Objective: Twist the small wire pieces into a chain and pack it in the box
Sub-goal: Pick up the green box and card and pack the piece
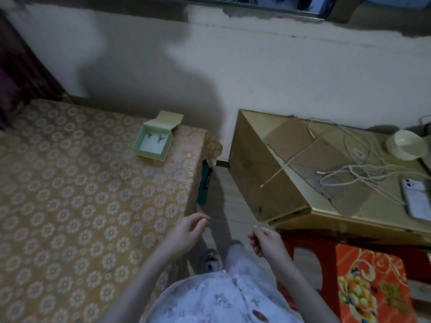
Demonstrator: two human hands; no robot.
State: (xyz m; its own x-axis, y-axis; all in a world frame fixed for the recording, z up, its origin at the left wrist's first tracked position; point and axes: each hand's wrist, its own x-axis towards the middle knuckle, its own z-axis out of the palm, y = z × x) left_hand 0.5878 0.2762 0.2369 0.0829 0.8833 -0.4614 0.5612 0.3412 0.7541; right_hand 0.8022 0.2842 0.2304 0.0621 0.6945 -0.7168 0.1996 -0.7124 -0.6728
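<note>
Both grips, left hand (186, 231) and right hand (264, 238), look pinched, contents unclear; twist tight before reaching the box (152, 145).

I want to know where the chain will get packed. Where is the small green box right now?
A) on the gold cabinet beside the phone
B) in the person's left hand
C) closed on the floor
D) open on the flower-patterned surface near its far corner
D: the green box sits with its lid flipped back on the flower-patterned surface, far from both hands.
</note>
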